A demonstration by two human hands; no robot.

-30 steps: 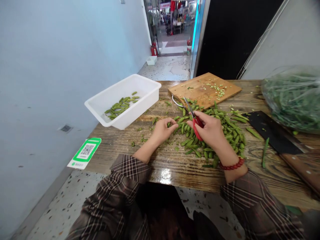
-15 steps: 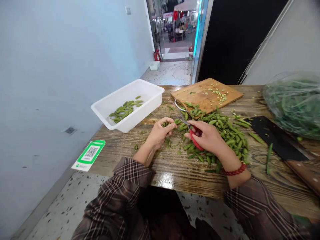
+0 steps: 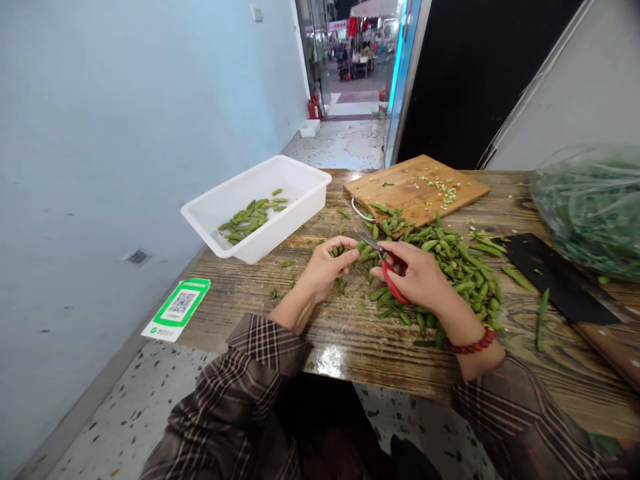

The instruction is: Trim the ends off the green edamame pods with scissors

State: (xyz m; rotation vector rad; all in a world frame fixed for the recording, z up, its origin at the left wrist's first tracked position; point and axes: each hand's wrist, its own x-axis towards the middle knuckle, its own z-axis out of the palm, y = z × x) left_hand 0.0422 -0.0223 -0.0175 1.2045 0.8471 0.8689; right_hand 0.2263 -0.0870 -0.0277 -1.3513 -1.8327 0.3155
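Observation:
My right hand [image 3: 413, 273] is closed round the red handles of a pair of scissors [image 3: 393, 281], whose blades point up and left. Just left of the blades, my left hand [image 3: 327, 263] has its fingers curled over several green soybean pods [image 3: 339, 251]. Beneath and beyond my right hand spreads a heap of pods [image 3: 465, 270] on the wooden table. A white plastic tub [image 3: 300, 200] at the far left holds several more pods [image 3: 250, 220]. Small trimmed bits lie on the wood near my left hand.
A wooden cutting board [image 3: 395, 187] with pale chopped bits is at the back. On the right lie a cleaver [image 3: 555, 277] and a plastic bag of greens [image 3: 593, 213]. A green QR-code card [image 3: 177, 308] sits at the table's left edge.
In the earlier frame a pod reached from my left fingertips towards the scissors; now it no longer shows there clearly. Both hands have hardly moved, and the view has shifted slightly.

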